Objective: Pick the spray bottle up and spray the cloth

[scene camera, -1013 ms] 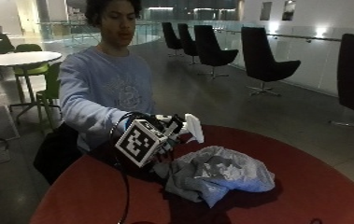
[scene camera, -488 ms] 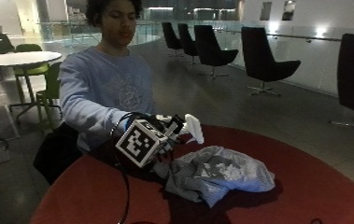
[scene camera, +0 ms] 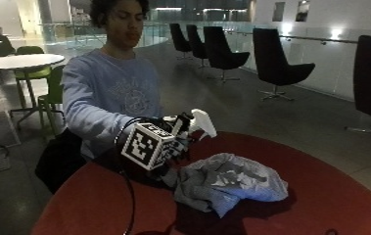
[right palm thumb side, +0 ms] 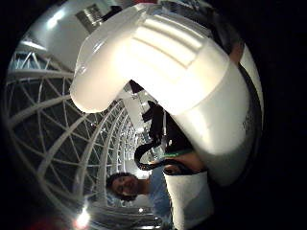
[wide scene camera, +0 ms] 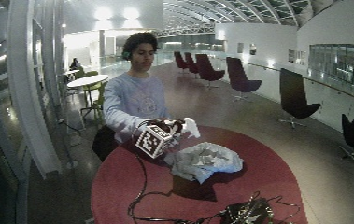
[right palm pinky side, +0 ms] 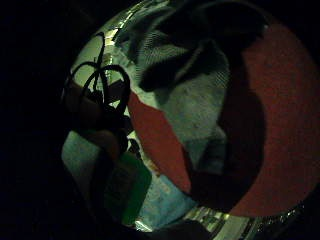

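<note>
My gloved right hand (scene camera: 165, 142) grips a spray bottle, holding it above the red round table (scene camera: 315, 196) at the near-left side of the cloth. The bottle's white spray head (scene camera: 199, 122) sticks out of the hand and points toward the cloth. A crumpled grey cloth (scene camera: 232, 180) lies in a heap on the table, just beside and below the hand. In the thumb side palm view the white spray head (right palm thumb side: 163, 81) fills much of the picture. The little finger side palm view shows the bottle's green body (right palm pinky side: 131, 187) and the grey cloth (right palm pinky side: 200, 100) on the red table (right palm pinky side: 280, 125).
Black cables (wide scene camera: 164, 205) trail over the table's near part toward a dark bundle (wide scene camera: 248, 213) at its front edge. Dark chairs (scene camera: 276, 63) stand behind the table along the wall, and a white table (scene camera: 15, 61) with green chairs stands behind the person.
</note>
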The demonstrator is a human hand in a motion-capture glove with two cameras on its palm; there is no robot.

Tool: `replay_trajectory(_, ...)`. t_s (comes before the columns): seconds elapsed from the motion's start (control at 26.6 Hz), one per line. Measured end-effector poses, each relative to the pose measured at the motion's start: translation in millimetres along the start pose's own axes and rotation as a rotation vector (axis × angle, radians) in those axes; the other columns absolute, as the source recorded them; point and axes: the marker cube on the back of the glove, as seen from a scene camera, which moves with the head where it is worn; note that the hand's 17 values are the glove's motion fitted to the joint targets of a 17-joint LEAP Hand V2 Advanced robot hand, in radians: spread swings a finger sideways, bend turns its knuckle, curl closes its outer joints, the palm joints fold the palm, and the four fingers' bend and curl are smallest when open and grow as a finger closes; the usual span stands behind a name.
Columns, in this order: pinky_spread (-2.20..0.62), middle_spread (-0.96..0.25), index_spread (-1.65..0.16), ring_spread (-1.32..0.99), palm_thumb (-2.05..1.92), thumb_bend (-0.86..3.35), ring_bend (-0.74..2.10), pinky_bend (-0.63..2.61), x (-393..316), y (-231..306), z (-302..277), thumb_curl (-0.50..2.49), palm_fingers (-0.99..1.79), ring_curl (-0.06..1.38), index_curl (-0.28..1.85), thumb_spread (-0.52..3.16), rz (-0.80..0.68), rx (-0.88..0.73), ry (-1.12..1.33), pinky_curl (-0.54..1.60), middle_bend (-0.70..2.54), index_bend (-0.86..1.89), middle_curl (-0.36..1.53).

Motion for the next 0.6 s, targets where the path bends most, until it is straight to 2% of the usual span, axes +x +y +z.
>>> replay_trajectory(0.3,0.06,-0.04,-0.20,-0.05,0.63,-0.02,0.66,0.37,-36,0,54,0.44,1.21,0.44,0.36,1.14,-0.309,0.038,-0.120,0.38,0.44,0.15,0.49)
replay_trajectory(0.6,0.07,-0.04,-0.21,-0.05,0.64,-0.02,0.64,0.35,-67,-15,120,0.45,1.16,0.43,0.37,1.13,-0.550,0.019,-0.174,0.38,0.41,0.15,0.48)
